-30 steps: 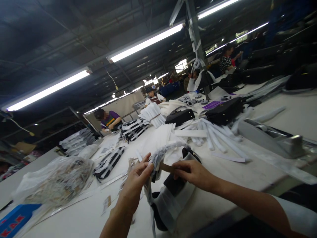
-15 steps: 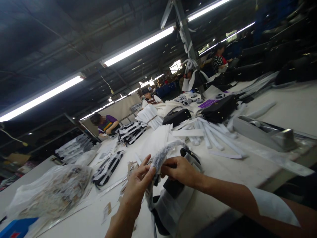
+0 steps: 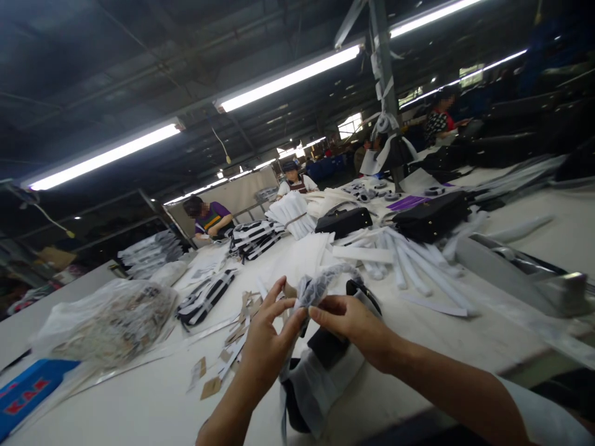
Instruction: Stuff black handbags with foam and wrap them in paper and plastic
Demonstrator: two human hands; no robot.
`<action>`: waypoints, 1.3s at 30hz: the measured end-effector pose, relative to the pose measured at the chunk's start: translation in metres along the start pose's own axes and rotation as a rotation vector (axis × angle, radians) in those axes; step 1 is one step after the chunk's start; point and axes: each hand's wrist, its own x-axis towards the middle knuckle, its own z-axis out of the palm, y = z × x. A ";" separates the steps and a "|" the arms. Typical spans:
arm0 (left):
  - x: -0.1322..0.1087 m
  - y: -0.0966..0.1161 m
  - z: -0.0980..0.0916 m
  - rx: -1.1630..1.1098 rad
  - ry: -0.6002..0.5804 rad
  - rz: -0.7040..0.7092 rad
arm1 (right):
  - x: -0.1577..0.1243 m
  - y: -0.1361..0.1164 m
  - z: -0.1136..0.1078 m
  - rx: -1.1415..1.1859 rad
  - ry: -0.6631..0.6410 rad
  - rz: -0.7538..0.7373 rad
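Note:
My left hand [image 3: 266, 337] and my right hand [image 3: 351, 325] meet over a black bag [image 3: 328, 347] partly wrapped in white paper on the white table [image 3: 465, 337]. Both pinch the bag's handle [image 3: 320, 285], which is covered in crinkled clear plastic and arches up between them. The left thumb and fingers are spread around the plastic; the right fingers curl on it just beside them. The bag lies right below my hands near the table's front edge.
A clear sack of tags [image 3: 106, 322] and a blue box [image 3: 23, 390] lie at left. Brown tags [image 3: 223, 356] are scattered near my left hand. Black bags [image 3: 432, 217], white paper rolls [image 3: 409, 260], striped items [image 3: 207, 297] and a metal dispenser [image 3: 520, 269] lie beyond. Other people work farther back.
Both hands have shifted along the plastic-wrapped handle and the arch now sits lower and more bunched. The camera view has swung slightly right.

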 end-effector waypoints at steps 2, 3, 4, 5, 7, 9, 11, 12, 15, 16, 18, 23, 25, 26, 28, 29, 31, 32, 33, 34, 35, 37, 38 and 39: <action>-0.003 0.000 0.005 -0.057 0.030 0.007 | 0.000 0.004 0.005 -0.023 0.064 -0.034; -0.004 -0.002 0.008 -0.119 0.037 -0.007 | 0.000 0.006 0.007 -0.036 0.092 -0.045; -0.006 -0.003 0.011 -0.202 0.047 -0.036 | 0.000 0.008 0.009 -0.041 0.116 -0.048; -0.006 -0.005 0.014 -0.299 0.062 -0.076 | 0.000 0.009 0.011 -0.038 0.132 -0.041; -0.007 -0.008 0.019 -0.496 0.110 -0.161 | -0.001 0.010 0.013 -0.021 0.148 -0.018; -0.006 -0.009 0.022 -0.635 0.135 -0.218 | -0.001 0.008 0.014 -0.013 0.150 0.000; -0.005 -0.008 0.024 -0.727 0.091 -0.242 | -0.001 0.006 0.015 -0.022 0.148 0.009; -0.005 -0.006 0.024 -0.763 0.068 -0.242 | -0.001 0.005 0.014 -0.023 0.144 0.011; -0.006 -0.002 0.024 -0.822 0.058 -0.225 | -0.003 0.006 0.010 0.000 0.108 0.035; -0.007 -0.001 0.024 -0.833 0.069 -0.220 | -0.004 0.007 0.008 0.029 0.098 0.047; -0.008 0.000 0.025 -0.849 0.084 -0.214 | -0.008 0.011 0.002 0.130 0.096 0.077; -0.010 -0.001 0.028 -0.834 0.100 -0.166 | -0.012 0.024 -0.003 0.277 0.176 0.120; -0.010 -0.002 0.029 -0.847 0.100 -0.165 | -0.012 0.025 0.000 0.236 0.169 0.114; -0.010 -0.002 0.029 -0.858 0.100 -0.176 | -0.012 0.025 0.003 0.208 0.151 0.109; -0.011 -0.002 0.029 -0.880 0.105 -0.206 | -0.012 0.023 0.007 0.141 0.113 0.088; -0.011 -0.002 0.028 -0.882 0.109 -0.217 | -0.012 0.022 0.009 0.105 0.103 0.074; -0.012 -0.001 0.027 -0.845 0.110 -0.205 | -0.013 0.023 0.011 0.045 0.112 0.042; -0.012 -0.001 0.026 -0.802 0.111 -0.182 | -0.013 0.024 0.012 0.022 0.129 0.028; -0.013 0.000 0.026 -0.743 0.115 -0.158 | -0.013 0.027 0.012 0.002 0.151 0.015; -0.014 0.000 0.026 -0.679 0.125 -0.136 | -0.012 0.031 0.013 -0.011 0.179 -0.001; -0.015 0.000 0.026 -0.617 0.141 -0.120 | -0.012 0.034 0.013 -0.019 0.212 -0.018; -0.017 -0.001 0.029 -0.528 0.190 -0.103 | -0.010 0.042 0.015 -0.032 0.267 -0.041; -0.018 -0.002 0.031 -0.503 0.216 -0.096 | -0.009 0.045 0.016 -0.039 0.288 -0.051; -0.019 -0.002 0.033 -0.488 0.239 -0.088 | -0.007 0.048 0.017 -0.048 0.303 -0.057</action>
